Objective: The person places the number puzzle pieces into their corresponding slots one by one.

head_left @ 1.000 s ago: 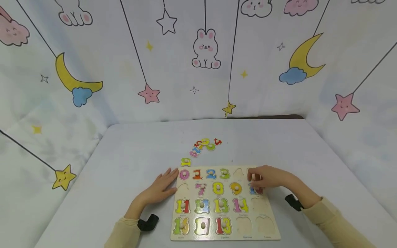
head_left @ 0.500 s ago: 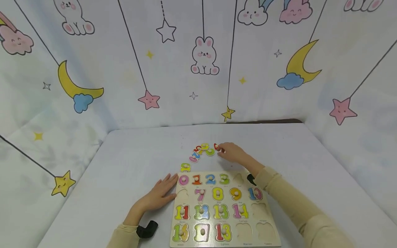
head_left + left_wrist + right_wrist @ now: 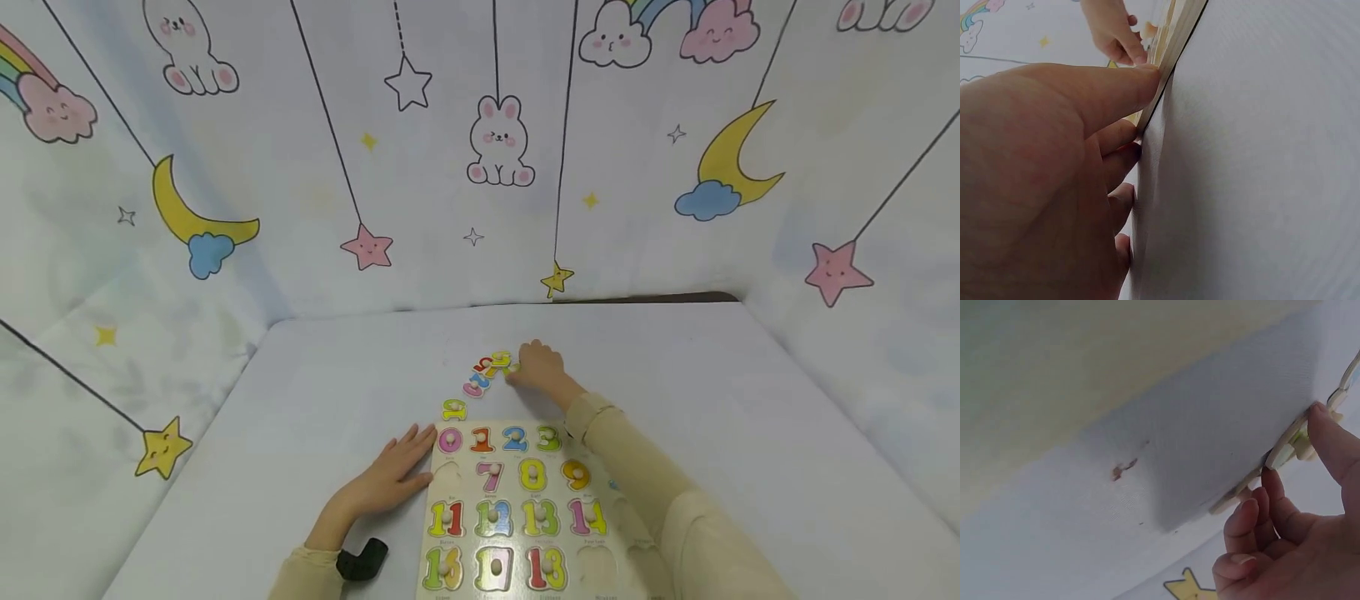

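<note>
My right hand reaches to the far side of the table and pinches a green number puzzle piece between thumb and index finger at its edges. The piece's round knob shows in the right wrist view, where another piece lies just past the fingers. My left hand lies with fingers extended along the left edge of the wooden number puzzle board. Its thumb touches that edge in the left wrist view. The right forearm covers the board's upper right part.
Left of the right hand lie a yellow piece, a red 5 and a blue-and-pink piece. A yellow-green piece lies by the board's top left corner. Many recesses hold numbers; an unfilled recess shows at left.
My right hand has gone from the board's upper right corner to the red 4, then slightly left to the green piece. The left hand has stayed at the board's edge.
</note>
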`<state>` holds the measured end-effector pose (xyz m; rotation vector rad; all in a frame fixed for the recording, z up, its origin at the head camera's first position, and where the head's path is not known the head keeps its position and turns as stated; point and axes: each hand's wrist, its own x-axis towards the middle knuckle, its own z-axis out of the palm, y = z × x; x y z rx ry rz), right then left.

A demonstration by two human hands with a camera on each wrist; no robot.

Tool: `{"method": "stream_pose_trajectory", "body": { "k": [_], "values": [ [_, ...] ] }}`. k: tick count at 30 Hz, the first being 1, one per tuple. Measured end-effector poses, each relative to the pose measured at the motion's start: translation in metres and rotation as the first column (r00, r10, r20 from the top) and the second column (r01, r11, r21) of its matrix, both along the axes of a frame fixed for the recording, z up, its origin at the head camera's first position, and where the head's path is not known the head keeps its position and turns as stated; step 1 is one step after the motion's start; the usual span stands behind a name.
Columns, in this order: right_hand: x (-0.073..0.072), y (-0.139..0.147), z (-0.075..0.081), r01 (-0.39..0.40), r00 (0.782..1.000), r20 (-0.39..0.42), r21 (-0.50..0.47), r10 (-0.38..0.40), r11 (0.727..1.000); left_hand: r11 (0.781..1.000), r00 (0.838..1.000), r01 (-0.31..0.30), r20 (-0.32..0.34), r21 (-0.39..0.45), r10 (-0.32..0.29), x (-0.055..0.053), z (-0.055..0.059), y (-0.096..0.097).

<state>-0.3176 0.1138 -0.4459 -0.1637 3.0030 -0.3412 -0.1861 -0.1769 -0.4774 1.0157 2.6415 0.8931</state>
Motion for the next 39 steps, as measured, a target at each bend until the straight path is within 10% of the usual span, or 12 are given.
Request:
{"method": "stream_pose_trajectory", "body": {
  "k": [25,35,39],
  "values": [
    [0.007,0.028,-0.004,-0.003,1.000,-0.030,-0.317,-0.007,0.948,0.999,1.000,-0.013,0.012,-0.049,0.014,-0.004,0.001,0.000],
    [0.009,0.018,-0.005,-0.170,0.981,-0.094,-0.025,0.167,0.985,0.999,1.000,-0.016,0.016,-0.051,0.017,-0.003,0.003,0.001],
    [0.012,0.014,-0.001,-0.194,0.951,-0.197,0.220,0.238,0.956,0.998,1.000,-0.019,0.015,-0.055,0.020,-0.002,0.004,0.001]
  ]
}}
